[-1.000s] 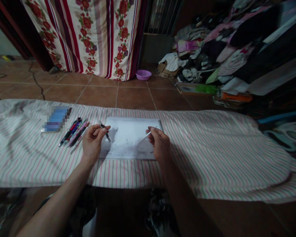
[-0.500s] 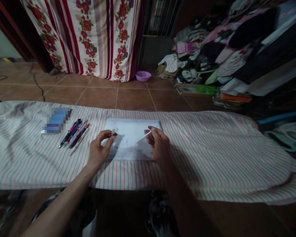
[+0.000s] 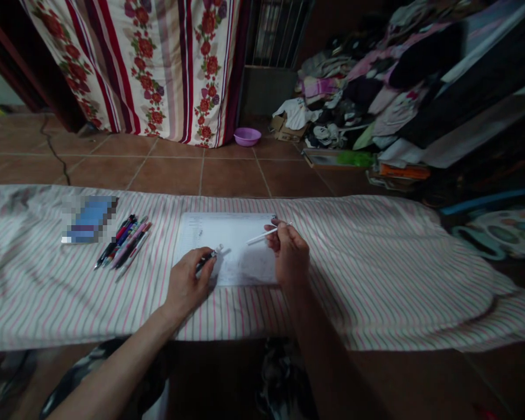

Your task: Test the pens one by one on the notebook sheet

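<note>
Since the earlier frame my left hand point(image 3: 190, 280) has slid down and inward over the page, and the dark pen piece point(image 3: 205, 261) in it now lies with its pale end toward the upper right. My right hand point(image 3: 292, 256) has shifted a little rightward, and the thin white stick point(image 3: 261, 235) in it slants more flatly. Both sit around the middle of the frame, above the notebook point(image 3: 227, 228); I can't tell whether the stick's tip touches paper.

On the left, my thumb and fingertips pinch the dark piece; on the right, they pinch the white stick near its far end, the other fingers curled in.

As I judge it, the picking up is done: one piece per hand. They stand apart, not joined, and neither is set down, so that much remains open. The bundle of pens point(image 3: 122, 242) lies left of centre, out of my grasp, beside the blurred blue rectangle point(image 3: 90, 220), on the striped cloth point(image 3: 367, 262).
</note>
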A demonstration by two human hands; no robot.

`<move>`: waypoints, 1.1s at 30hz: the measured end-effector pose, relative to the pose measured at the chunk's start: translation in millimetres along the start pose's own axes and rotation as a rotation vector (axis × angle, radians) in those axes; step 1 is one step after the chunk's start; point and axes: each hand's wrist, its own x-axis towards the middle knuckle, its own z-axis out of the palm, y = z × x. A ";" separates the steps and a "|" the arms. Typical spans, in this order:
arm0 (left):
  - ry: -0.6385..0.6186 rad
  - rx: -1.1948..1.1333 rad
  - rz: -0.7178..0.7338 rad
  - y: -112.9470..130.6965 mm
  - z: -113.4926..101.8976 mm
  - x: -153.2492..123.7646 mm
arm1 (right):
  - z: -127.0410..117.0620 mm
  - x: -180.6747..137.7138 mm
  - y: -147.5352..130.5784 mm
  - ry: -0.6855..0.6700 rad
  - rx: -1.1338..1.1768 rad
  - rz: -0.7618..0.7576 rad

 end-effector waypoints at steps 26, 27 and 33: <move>-0.153 0.044 -0.001 15.4 25.8 -5.2 | -3.8 -12.8 -11.2 -0.118 -0.059 -0.235; -0.159 0.047 -0.005 15.4 25.9 -5.2 | -3.0 -13.4 -11.0 -0.123 -0.072 -0.239; -0.179 0.055 -0.007 15.5 26.2 -4.8 | -1.2 -15.0 -9.8 -0.142 -0.128 -0.258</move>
